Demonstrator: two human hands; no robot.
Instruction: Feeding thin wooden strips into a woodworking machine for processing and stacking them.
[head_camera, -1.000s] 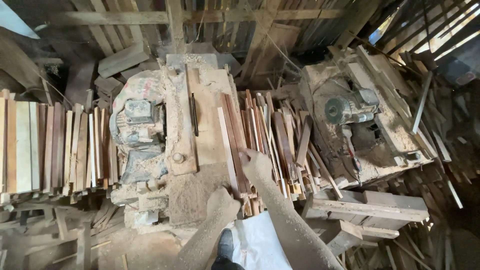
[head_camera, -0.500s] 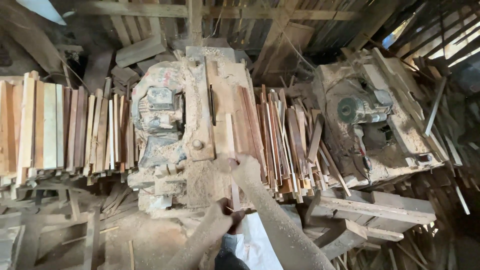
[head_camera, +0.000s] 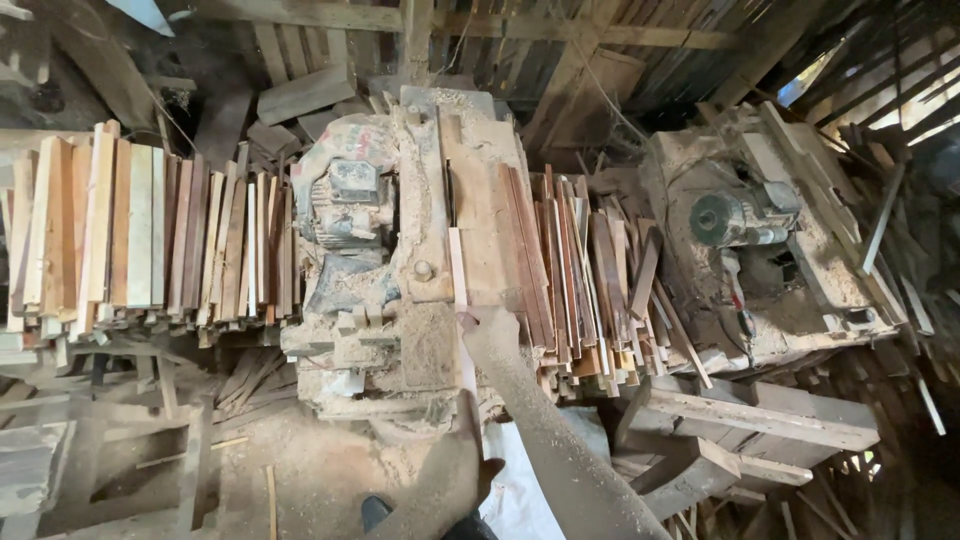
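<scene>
Two hands on one pale wooden strip (head_camera: 459, 290), where half a second back both sat bunched low at its near end. Now spread apart along it: left hand (head_camera: 462, 462) low at the near end, fingers wrapped round the strip in a closed grip; right hand (head_camera: 478, 328) further up, pressing on the strip with the forearm stretched forward, grip closed as far as can be told, though dust and blur hide the fingers. Strip pushed further onto the saw bench (head_camera: 480, 190) than before, lying flat, long axis running away from the body, far end pointing up the frame toward the dark saw slot (head_camera: 449, 195) and just touching its near end.

From left to right: stacked light boards (head_camera: 130, 230) on a rack at far left, ends toward the viewer, sitting further right in frame than earlier. Next, dusty electric motor (head_camera: 345, 205) mounted on the left side of the bench, sawdust (head_camera: 425, 345) heaped below it beside the strip. Right of the strip, pile of dark reddish slats (head_camera: 575, 270) lying parallel to it, just beside the bench. Further right, second machine (head_camera: 745, 225) with a round pulley, well apart from both hands, coated in dust. Below it, rough timber frame (head_camera: 760, 415).
</scene>
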